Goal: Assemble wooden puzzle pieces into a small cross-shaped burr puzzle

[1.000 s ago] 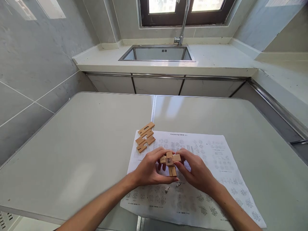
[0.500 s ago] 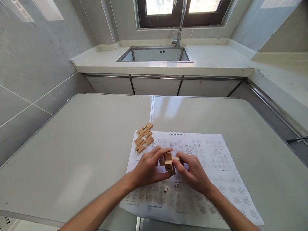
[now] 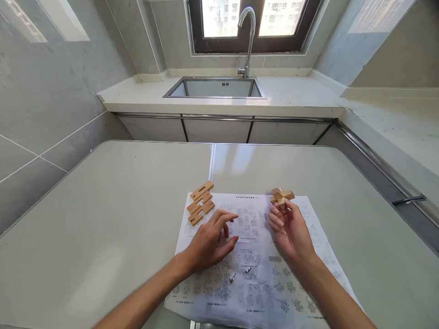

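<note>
An interlocking wooden puzzle, put together as a crossed cluster of short bars, is pinched in the fingertips of my right hand. It is held up over the sheet's top right part. My left hand hovers above the printed sheet with its fingers apart and nothing in them. Beyond the left hand lie three flat notched wooden pieces side by side, across the sheet's top left corner. The farthest piece has a slot, the others have cut-outs. Small diagrams cover the sheet, and it has two small torn spots near the middle.
The sheet lies on a pale table with a seam running down it. Past the table's far edge is a counter with a sink and a tap under a window. Tiled walls stand on both sides.
My left hand has let go of the wooden puzzle and opened. My right hand has carried the puzzle to the right and up. The camera view has tilted slightly upward.
</note>
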The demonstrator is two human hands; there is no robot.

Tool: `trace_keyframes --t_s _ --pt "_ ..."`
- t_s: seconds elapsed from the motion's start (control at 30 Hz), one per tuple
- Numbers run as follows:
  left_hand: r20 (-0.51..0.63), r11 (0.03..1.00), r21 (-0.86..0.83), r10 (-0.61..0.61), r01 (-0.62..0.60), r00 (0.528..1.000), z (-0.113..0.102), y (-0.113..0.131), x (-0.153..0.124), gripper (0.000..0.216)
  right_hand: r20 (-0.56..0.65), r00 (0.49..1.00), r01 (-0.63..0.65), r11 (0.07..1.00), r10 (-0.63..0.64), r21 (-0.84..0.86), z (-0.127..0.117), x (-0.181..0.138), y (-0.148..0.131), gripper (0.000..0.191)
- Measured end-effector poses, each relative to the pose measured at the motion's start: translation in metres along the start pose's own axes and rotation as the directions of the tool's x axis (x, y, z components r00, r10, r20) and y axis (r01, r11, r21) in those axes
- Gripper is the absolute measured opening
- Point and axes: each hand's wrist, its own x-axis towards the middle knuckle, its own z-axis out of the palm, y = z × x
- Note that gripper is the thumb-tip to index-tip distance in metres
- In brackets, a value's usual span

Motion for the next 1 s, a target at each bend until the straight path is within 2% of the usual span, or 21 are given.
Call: trace_keyframes --t_s 0.13,0.33,0.6,0.77,1.0 --pt "0.015 1.0 0.009 -0.006 0.006 1.0 0.0 0.0 0.0 0.036 -0.1 0.989 0.117 0.991 -0.11 0.071 -0.007 0.006 -0.001 0.025" --pt "0.035 0.999 0.037 0.016 -0.018 0.999 0.002 -0.002 -0.001 0.034 -0.151 0.982 0.136 0.981 -0.114 0.141 -0.019 0.015 -0.005 0.023" --pt "0.04 1.0 0.021 0.001 -0.002 0.999 0.001 -0.002 -0.001 0.031 -0.107 0.994 0.057 0.965 -0.031 0.257 -0.025 0.022 -0.013 0.018" --pt "0.033 1.0 0.019 -0.001 0.0 0.999 0.001 -0.001 -0.001 0.028 -0.029 0.999 0.036 0.962 -0.03 0.271 -0.027 0.024 -0.017 0.02" --pt "0.024 0.999 0.038 0.022 -0.023 0.999 0.0 0.0 0.002 0.024 -0.023 1.0 0.025 0.955 -0.019 0.295 -0.02 0.023 -0.018 0.02"
